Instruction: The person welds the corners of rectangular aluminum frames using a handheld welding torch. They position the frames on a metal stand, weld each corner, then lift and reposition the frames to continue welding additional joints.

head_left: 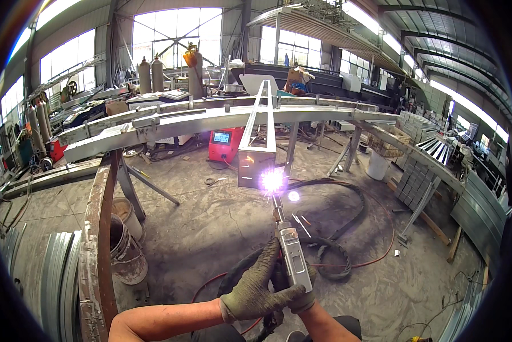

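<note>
A silver handheld welding gun [293, 256] points away from me, its thin nozzle reaching a bright violet-white flare at the lower right corner of a metal workpiece's end [250, 170]. Two long bars [270, 128] run back from that end and converge in the distance. My left hand [256, 288], in a dark green work glove, is wrapped round the gun's left side, thumb laid along it. My right hand [304, 299], gloved too, grips the gun from the right and below; most of its fingers are hidden behind the body. The flare washes out the joint itself.
A horizontal steel beam [204, 121] supports the bars. A rusty beam [99, 239] runs along my left, beside buckets [129, 256]. Thick black hose [347, 225] coils across the floor. Behind stands a red machine [224, 146] with a lit screen. Stacked metal tubes [415, 182] lie right.
</note>
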Demonstrator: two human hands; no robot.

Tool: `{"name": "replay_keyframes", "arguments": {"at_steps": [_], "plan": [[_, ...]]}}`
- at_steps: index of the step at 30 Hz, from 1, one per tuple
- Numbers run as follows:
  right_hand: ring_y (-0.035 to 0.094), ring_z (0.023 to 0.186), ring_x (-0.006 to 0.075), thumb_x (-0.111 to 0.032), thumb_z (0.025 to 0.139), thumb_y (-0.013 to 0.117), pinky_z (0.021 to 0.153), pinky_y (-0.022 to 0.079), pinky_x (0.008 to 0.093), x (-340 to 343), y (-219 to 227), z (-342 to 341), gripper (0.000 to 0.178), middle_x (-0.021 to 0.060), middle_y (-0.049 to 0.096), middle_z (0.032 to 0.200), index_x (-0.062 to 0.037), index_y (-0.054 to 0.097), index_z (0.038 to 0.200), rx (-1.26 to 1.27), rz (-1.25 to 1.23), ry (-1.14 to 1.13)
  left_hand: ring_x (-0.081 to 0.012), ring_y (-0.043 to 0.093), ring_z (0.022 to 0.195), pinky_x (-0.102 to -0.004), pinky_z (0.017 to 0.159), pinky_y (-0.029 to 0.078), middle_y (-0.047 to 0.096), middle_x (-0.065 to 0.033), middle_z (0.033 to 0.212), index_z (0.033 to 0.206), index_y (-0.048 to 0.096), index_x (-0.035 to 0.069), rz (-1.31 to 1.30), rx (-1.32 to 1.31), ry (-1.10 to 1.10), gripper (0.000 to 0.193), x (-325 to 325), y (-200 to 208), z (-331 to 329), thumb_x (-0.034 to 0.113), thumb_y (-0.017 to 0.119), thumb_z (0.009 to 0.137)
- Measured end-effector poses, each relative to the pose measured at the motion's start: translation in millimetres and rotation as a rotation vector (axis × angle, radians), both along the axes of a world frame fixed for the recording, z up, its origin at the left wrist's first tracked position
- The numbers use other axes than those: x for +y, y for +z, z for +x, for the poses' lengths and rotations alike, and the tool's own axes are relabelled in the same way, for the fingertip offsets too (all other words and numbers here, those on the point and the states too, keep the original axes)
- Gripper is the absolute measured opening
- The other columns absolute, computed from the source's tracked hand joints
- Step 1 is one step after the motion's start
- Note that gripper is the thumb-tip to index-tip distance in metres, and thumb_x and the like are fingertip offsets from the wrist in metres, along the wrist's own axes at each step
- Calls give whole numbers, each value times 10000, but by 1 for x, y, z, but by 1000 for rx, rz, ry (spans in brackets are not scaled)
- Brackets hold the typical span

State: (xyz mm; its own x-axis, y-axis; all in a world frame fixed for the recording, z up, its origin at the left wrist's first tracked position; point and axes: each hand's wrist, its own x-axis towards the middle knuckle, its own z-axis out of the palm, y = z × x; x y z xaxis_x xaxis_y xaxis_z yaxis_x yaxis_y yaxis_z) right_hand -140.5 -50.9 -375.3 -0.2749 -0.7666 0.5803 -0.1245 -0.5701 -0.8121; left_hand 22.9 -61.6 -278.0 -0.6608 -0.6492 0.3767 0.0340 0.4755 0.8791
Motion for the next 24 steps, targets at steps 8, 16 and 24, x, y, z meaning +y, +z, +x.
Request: {"name": "replay_keyframes", "arguments": {"at_steps": [8,16,24], "plan": [[774,812,242,-81,968,778,711,609,376,15,21,2,134,98,777,931,-9,772,1082,16,40,-10,-310,400,1611,-462,1310,365,378,-240,1735,1774,111,-15,8,5,11,1171,0,-8,-2,283,898,959],[760,776,247,-85,954,797,682,596,383,9,11,-3,109,100,753,891,-18,762,1033,163,-59,-78,-307,405,1606,-461,1296,382,370,-234,1740,1779,82,-10,-35,-6,4,1188,-2,-19,-1,308,892,970],[763,777,239,-90,949,797,685,605,372,10,-6,-8,117,88,755,896,-20,764,1038,114,0,-48,-312,427,1595,-455,1283,406,360,-247,1745,1772,86,-30,-23,22,11,1183,3,-14,-5,300,891,971]]}}
